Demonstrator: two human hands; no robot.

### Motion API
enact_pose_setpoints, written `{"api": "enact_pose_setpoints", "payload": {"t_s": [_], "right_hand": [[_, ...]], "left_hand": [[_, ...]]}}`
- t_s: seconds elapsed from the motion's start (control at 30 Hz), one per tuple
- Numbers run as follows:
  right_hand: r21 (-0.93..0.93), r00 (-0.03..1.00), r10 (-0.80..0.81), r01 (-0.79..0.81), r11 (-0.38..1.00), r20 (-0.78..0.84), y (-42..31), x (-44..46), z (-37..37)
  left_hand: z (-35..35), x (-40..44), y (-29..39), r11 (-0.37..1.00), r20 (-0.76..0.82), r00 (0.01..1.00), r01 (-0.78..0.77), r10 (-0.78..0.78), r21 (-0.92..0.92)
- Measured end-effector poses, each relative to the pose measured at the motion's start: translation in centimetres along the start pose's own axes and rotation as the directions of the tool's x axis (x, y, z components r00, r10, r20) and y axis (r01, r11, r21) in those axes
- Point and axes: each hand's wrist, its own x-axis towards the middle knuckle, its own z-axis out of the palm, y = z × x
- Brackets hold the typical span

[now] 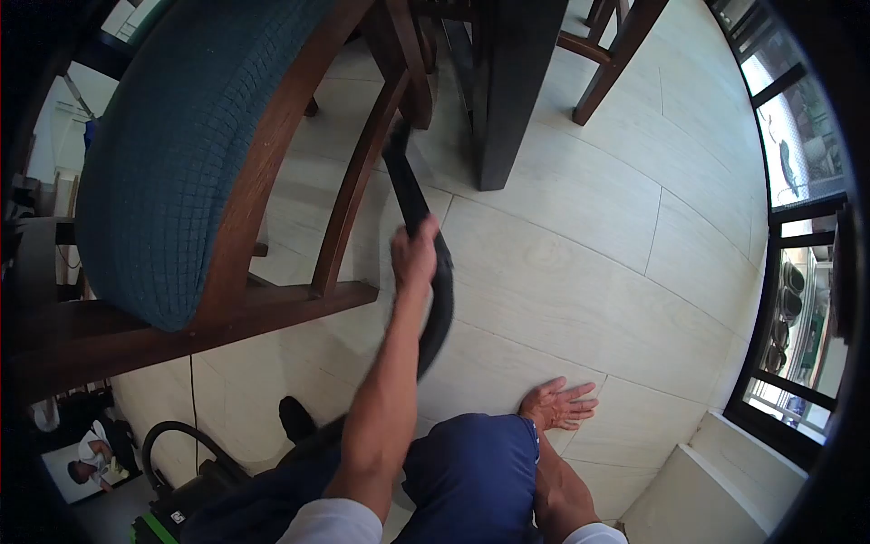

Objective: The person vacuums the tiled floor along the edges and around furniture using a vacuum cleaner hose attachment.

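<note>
My left hand (415,252) is wrapped round the black vacuum cleaner wand (406,186). The wand's far end reaches the floor beside a wooden chair leg, and its tip is partly lost in shadow. From my grip the black hose (441,317) bends back beneath my forearm. My right hand (560,404) lies palm down on the tiled floor (562,272), fingers spread, holding nothing. Close to my left arm stands a wooden chair (272,154) with a blue-green padded cover (172,172).
A dark table leg (517,91) stands just past the wand, with another wooden chair (616,68) behind it. The black and green vacuum cleaner body (204,494) sits at lower left, near a thin cord (193,399). Dark-framed glass panels (784,218) line the right. Another person (95,453) appears at far lower left.
</note>
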Motion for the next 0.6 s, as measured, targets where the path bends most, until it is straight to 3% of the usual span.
{"api": "enact_pose_setpoints", "payload": {"t_s": [0.03, 0.07, 0.17, 0.2, 0.27, 0.43, 0.5, 0.6], "right_hand": [[0.001, 1.0, 0.002, -0.002, 1.0, 0.001, -0.1, 0.0, 0.0], [-0.001, 1.0, 0.006, -0.006, 1.0, 0.002, -0.1, -0.1, 0.0], [-0.02, 1.0, 0.015, -0.015, 1.0, 0.002, 0.5, -0.1, -0.1], [-0.022, 1.0, 0.014, -0.014, 1.0, 0.002, 0.5, 0.0, -0.1], [-0.021, 1.0, 0.021, -0.021, 1.0, 0.007, 0.5, 0.1, 0.0], [-0.013, 0.999, 0.031, -0.031, 0.999, 0.022, 1.0, -0.4, 0.2], [-0.022, 0.999, 0.032, -0.031, 0.999, 0.02, 1.0, -0.4, 0.3], [-0.041, 0.999, 0.031, -0.03, 0.999, 0.017, 1.1, -0.3, 0.4]], "left_hand": [[0.6, -1.5, -1.7, 0.992, 0.001, 1.0, 0.001, -0.001, 0.123], [0.8, -4.3, -1.1, 0.993, 0.049, 0.999, 0.016, -0.021, 0.115], [3.9, -7.5, -0.5, 0.941, 0.094, 0.993, -0.095, 0.067, 0.326], [4.1, -7.1, 0.4, 0.942, 0.093, 0.994, -0.091, 0.064, 0.322], [5.2, -4.5, 2.7, 0.865, 0.097, 0.994, -0.088, 0.046, 0.493], [7.1, 2.7, 6.3, 0.818, 0.042, 0.986, -0.158, 0.162, 0.553], [7.4, 4.9, 6.3, 0.739, 0.023, 0.958, -0.236, 0.286, 0.632], [7.4, 5.9, 5.8, 0.736, 0.026, 0.955, -0.245, 0.296, 0.631]]}}
